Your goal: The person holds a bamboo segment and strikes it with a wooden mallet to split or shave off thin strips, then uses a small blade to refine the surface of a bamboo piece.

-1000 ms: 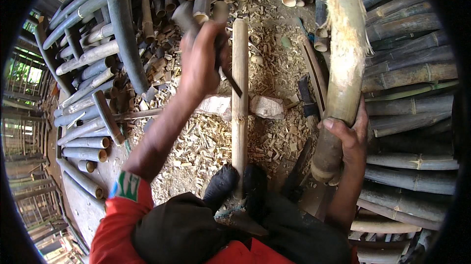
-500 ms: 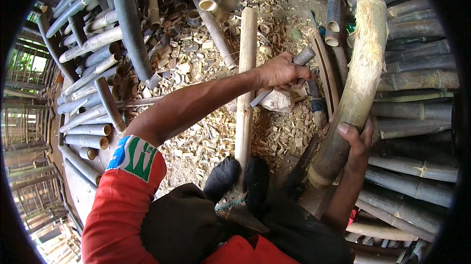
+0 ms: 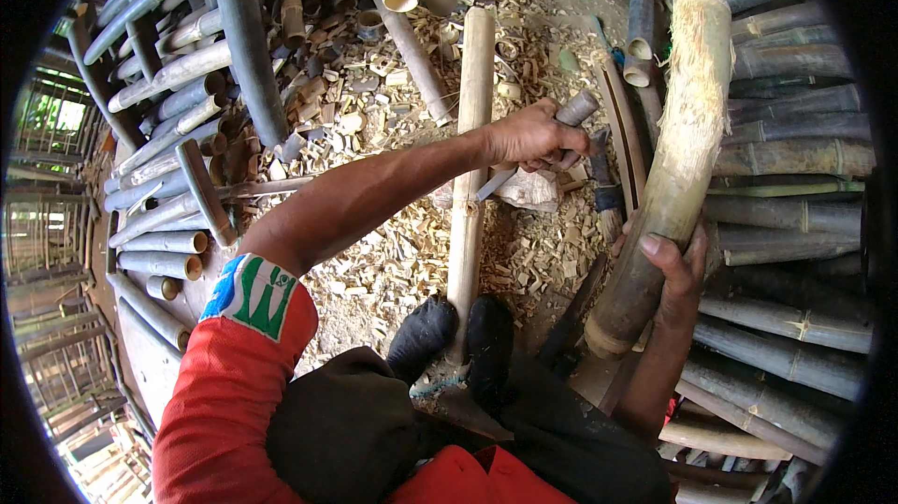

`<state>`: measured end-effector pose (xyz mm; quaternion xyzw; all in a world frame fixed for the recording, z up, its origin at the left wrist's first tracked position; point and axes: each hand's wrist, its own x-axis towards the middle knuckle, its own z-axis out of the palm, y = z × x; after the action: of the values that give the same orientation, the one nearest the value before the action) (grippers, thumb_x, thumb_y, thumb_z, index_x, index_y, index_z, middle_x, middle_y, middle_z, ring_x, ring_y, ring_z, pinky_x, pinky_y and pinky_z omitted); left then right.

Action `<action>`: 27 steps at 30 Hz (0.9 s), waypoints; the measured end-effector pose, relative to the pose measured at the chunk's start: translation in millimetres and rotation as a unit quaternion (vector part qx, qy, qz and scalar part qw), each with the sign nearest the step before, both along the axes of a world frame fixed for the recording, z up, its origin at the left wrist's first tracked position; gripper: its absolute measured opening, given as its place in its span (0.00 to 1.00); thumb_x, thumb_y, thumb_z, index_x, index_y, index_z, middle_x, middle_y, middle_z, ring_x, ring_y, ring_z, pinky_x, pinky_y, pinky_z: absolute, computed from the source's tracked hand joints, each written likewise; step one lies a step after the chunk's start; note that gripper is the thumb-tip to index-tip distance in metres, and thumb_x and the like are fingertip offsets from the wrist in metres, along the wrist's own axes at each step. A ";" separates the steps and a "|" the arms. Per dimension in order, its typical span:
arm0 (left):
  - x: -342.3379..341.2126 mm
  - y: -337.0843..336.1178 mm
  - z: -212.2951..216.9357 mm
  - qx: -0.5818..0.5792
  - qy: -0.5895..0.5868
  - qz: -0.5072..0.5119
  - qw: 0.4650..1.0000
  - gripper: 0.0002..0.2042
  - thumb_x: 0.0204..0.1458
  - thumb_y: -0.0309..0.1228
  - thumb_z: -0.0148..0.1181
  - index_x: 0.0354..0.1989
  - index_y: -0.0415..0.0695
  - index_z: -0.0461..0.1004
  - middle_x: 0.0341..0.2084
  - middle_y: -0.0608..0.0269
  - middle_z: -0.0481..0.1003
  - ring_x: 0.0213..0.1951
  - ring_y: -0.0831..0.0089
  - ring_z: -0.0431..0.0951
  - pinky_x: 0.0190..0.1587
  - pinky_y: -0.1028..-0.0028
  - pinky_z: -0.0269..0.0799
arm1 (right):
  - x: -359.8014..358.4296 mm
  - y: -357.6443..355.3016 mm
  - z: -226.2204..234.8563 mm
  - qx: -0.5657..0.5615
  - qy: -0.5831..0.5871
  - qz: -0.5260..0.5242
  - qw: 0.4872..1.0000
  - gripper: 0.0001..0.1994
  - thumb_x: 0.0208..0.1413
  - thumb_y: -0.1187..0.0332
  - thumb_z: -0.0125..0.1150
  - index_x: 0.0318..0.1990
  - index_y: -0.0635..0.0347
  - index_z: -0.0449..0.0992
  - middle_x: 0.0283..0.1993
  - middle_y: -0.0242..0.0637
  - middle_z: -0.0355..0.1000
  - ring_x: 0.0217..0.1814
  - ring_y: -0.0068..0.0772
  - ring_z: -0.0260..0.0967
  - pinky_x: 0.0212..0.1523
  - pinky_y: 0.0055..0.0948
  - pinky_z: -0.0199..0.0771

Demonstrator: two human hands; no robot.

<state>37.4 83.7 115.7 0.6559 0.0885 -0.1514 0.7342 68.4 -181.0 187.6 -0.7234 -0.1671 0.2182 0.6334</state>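
Observation:
My left hand (image 3: pixel 533 137) is closed on the grey handle of a knife (image 3: pixel 561 125), its blade angled down past a long pale bamboo pole (image 3: pixel 470 167) that lies between my knees. A thick pale bamboo section (image 3: pixel 675 162) with a frayed, shaved upper end is gripped near its lower part by my right hand (image 3: pixel 675 265). It stands tilted up to the right. A pale wooden block (image 3: pixel 533 190) sits on the ground just under the knife.
Bamboo chips (image 3: pixel 393 251) and offcuts cover the ground. Stacked green-grey bamboo poles (image 3: pixel 786 176) lie on the right, more bamboo tubes (image 3: pixel 178 120) on the left and top. Two dark-covered feet or knees (image 3: pixel 449 336) flank the pole.
My left hand has swung the knife down and to the right, from raised above the pole to beside the thick section. The thick bamboo has tilted slightly in my right hand.

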 end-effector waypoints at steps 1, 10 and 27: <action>-0.3 0.3 0.6 -0.002 0.000 -0.004 1.000 0.15 0.50 0.43 0.67 0.25 0.44 0.75 0.17 0.70 0.72 0.17 0.82 0.67 0.20 0.76 0.64 | 0.0 -0.3 -0.2 -0.003 0.001 -0.001 1.000 0.32 0.40 0.58 0.67 0.53 0.69 0.69 0.36 0.45 0.75 0.30 0.37 0.76 0.35 0.35 0.79; -12.2 1.4 -29.8 0.018 -0.052 0.029 0.998 0.13 0.54 0.37 0.64 0.39 0.41 0.74 0.18 0.70 0.72 0.16 0.84 0.65 0.17 0.79 0.60 | 3.7 -2.3 4.1 -0.022 -0.021 -0.018 0.999 0.34 0.42 0.62 0.66 0.59 0.67 0.67 0.38 0.46 0.75 0.31 0.38 0.76 0.35 0.36 0.80; -22.8 28.1 -25.8 -0.091 0.008 0.072 0.993 0.08 0.54 0.34 0.60 0.30 0.42 0.74 0.15 0.71 0.67 0.13 0.84 0.56 0.15 0.79 0.49 | 73.8 34.1 86.7 -0.129 -0.196 0.010 0.972 0.43 0.42 0.60 0.75 0.66 0.67 0.63 0.52 0.46 0.73 0.49 0.37 0.74 0.51 0.35 0.76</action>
<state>14.6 111.9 89.9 0.5775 0.1267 -0.1109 0.7988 142.2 -146.9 274.3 -0.8261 -0.2660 0.0983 0.4870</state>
